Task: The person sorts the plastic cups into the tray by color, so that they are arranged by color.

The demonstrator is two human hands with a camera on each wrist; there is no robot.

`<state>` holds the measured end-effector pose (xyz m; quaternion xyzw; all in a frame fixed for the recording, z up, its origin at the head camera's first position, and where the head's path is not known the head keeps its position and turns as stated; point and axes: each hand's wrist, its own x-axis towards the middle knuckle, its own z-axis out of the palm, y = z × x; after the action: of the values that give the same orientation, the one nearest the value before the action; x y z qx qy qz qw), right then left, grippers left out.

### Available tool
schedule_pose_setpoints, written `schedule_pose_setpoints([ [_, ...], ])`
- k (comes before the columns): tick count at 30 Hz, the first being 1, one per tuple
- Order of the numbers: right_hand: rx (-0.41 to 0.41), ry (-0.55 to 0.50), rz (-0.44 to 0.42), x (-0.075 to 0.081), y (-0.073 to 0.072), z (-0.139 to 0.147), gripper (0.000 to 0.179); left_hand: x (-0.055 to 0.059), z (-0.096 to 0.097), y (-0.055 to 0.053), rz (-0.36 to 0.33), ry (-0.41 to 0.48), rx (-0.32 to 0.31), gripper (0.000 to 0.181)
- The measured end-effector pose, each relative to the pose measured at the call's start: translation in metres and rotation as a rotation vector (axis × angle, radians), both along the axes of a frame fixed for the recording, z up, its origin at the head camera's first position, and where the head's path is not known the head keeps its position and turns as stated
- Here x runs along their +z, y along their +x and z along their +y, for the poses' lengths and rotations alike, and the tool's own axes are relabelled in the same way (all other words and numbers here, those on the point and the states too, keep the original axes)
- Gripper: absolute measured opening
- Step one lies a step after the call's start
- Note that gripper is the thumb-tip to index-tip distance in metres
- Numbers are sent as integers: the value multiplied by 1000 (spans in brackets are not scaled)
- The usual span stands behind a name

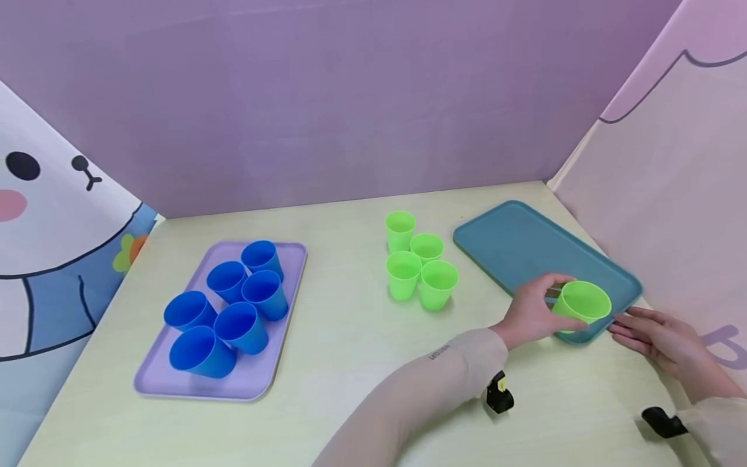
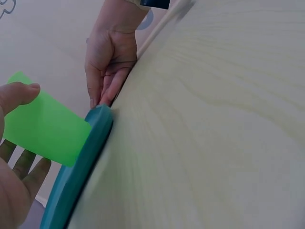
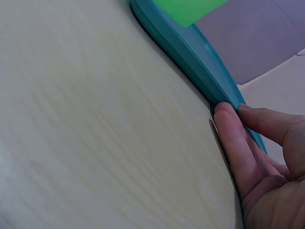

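My left hand point(image 1: 533, 311) holds a green cup point(image 1: 585, 301) between thumb and fingers at the near end of the teal tray point(image 1: 513, 240). In the left wrist view the base of the green cup point(image 2: 45, 126) meets the tray's rim area; whether it rests on the tray floor is hidden. At the tray's near right corner is my right hand point(image 1: 665, 340). The right wrist view shows its thumb and a finger point(image 3: 231, 126) pinching the rim of the teal tray point(image 3: 190, 57). Left of the tray, several green cups point(image 1: 403, 275) stand upright in a cluster.
On the left side of the table point(image 1: 344, 363), a lilac tray point(image 1: 257, 383) bears several blue cups point(image 1: 201, 353). A purple wall point(image 1: 350, 104) closes off the back. Printed panels flank the table, and the right one point(image 1: 671, 214) runs close beside the teal tray.
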<state>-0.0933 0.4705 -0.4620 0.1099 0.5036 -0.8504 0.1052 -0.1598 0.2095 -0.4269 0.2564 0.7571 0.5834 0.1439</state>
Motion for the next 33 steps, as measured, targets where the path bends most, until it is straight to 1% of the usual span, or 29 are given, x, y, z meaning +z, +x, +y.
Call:
schedule_pose_setpoints([
  [4,-7,-1,-2,1,1,0,38,-5,4,0,-3,-14,17,71],
  [7,-5,-4,6,0,1,0,38,-8,5,0,8,-28,23,71],
  [13,8,-13,16,0,0,2,38,-9,9,0,71,-90,22,72],
  [17,8,-12,10,-1,-1,2,38,-10,9,-1,110,-109,11,72],
  [20,9,-24,15,-1,-1,2,39,-11,10,-1,125,-115,4,73],
  [25,8,-35,22,-2,0,2,39,-11,10,-1,127,-125,0,73],
  [31,-1,-4,0,-2,-1,1,38,-10,8,0,126,-124,7,77],
  [33,-3,0,-3,-2,0,1,37,-9,7,1,135,-127,3,80],
])
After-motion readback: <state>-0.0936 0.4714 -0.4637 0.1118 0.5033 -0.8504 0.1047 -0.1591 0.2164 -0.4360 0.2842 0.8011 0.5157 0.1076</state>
